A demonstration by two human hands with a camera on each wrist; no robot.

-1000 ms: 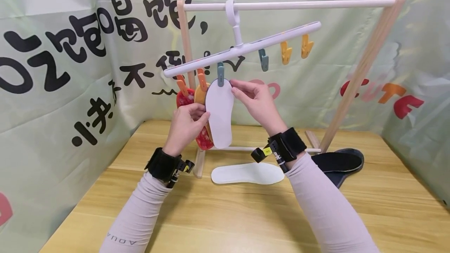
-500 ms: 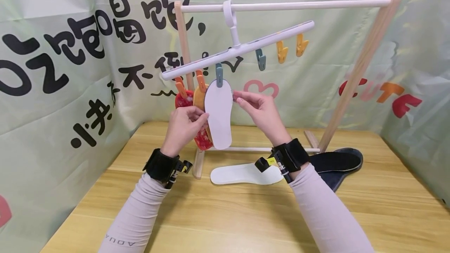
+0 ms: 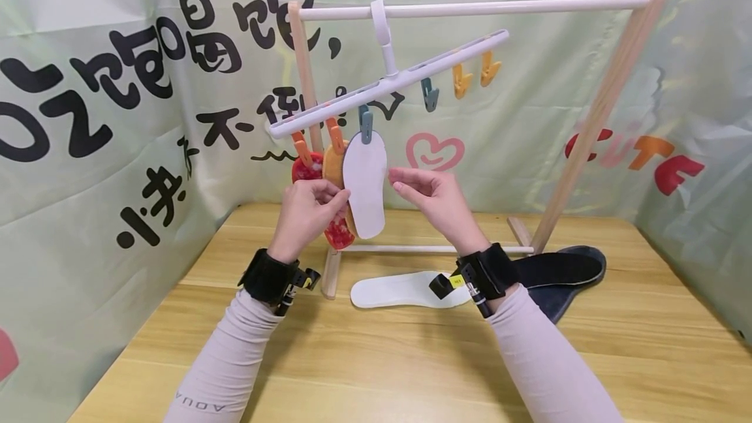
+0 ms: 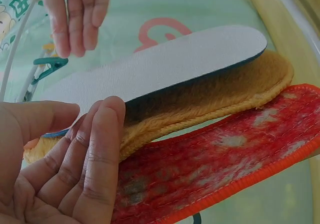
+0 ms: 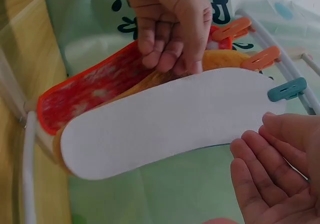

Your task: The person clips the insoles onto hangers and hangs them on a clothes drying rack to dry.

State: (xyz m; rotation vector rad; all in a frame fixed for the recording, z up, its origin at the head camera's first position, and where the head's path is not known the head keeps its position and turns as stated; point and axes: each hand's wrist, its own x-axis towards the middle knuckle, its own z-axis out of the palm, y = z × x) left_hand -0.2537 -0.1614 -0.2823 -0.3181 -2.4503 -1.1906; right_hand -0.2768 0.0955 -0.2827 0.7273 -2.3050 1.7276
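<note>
White insole (image 3: 365, 188) hanging, orange insole (image 3: 332, 170) behind, mostly hidden

Head view bright, soft and even, light apparently from overhead. Diffuse shadows on the wooden table (image 3: 376, 371) beside left forearm (image 3: 226, 351) and right forearm (image 3: 552, 351); paler sheen between. Backdrop cloth (image 3: 70, 240) lightest at upper left. Wrist views dimmer, greyer; right wrist's upper right corner washed pale. Red insole (image 4: 225, 144) shows clear fibres; black lettering (image 5: 220, 9) behind goes soft.
</note>
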